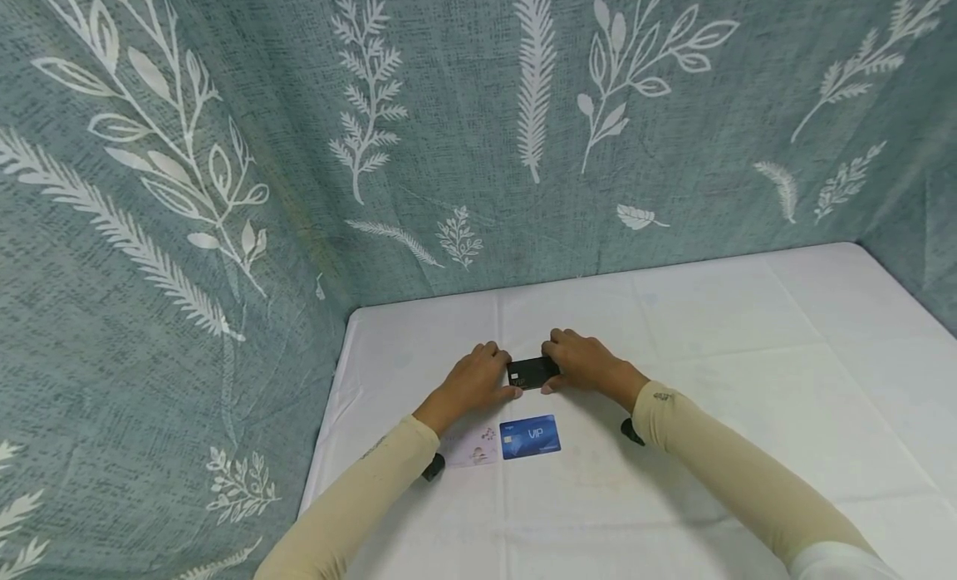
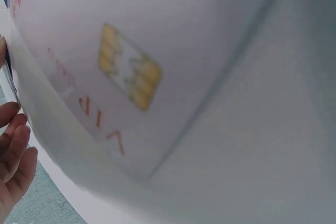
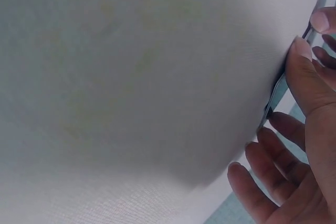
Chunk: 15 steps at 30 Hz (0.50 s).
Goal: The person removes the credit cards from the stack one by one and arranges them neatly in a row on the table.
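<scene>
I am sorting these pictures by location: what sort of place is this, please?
Possibly a makeshift indoor work corner: leaf-patterned drapes hang around a white-covered table, where a black card is held near a blue card lying flat.

White tablecloth (image 1: 718,497), faintly creased — blue-green curtain (image 1: 463,131) along far edge, printed with white leafy sprigs (image 1: 534,73).

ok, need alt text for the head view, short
A person's left hand and right hand hold a black card by its ends over a white tablecloth. Nearer the camera lie a blue VIP card and, left of it, a pale card beside the left sleeve; teal leaf-patterned fabric hangs behind.
</scene>
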{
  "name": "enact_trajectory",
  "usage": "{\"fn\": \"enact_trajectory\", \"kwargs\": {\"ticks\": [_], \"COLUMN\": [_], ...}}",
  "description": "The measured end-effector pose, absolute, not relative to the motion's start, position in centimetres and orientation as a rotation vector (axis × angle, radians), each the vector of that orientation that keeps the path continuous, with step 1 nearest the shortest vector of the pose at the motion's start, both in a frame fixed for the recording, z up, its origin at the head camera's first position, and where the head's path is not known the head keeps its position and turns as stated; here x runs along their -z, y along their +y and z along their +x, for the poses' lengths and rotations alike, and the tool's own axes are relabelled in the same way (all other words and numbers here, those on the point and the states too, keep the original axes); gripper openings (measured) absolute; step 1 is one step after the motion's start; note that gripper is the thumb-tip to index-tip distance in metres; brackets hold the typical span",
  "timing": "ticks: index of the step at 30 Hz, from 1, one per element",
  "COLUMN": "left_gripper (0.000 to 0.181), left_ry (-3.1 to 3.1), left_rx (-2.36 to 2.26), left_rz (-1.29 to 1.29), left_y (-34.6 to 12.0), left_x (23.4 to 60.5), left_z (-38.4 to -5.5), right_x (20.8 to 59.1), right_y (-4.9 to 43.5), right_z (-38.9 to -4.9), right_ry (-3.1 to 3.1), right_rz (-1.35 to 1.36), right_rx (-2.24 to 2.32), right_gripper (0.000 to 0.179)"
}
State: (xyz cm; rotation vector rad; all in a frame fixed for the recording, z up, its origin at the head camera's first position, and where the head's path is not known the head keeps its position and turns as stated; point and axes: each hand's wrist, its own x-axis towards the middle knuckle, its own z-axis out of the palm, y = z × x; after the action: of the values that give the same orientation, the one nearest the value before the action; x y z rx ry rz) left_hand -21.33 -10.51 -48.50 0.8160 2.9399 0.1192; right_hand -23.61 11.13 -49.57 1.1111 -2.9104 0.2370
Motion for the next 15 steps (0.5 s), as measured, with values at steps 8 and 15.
{"fn": "enact_trajectory", "kwargs": {"ticks": [8, 15], "left_gripper": [0.055, 0.055], "left_ry": [2.911, 2.896], "left_rx": [-0.195, -0.225], "left_rz": [0.758, 0.731], "left_y": [-10.42, -10.36], "left_x": [48.21, 48.33], "left_z": [-21.38, -21.47], "right_x": [49.59, 49.72], "right_y": [11.14, 11.32], "right_z": [-23.46, -23.32], "right_ry": [-2.903, -2.878], "right_rz": [1.106, 1.109], "right_rx": [-0.248, -0.262], "right_gripper": [0.056, 0.056]}}
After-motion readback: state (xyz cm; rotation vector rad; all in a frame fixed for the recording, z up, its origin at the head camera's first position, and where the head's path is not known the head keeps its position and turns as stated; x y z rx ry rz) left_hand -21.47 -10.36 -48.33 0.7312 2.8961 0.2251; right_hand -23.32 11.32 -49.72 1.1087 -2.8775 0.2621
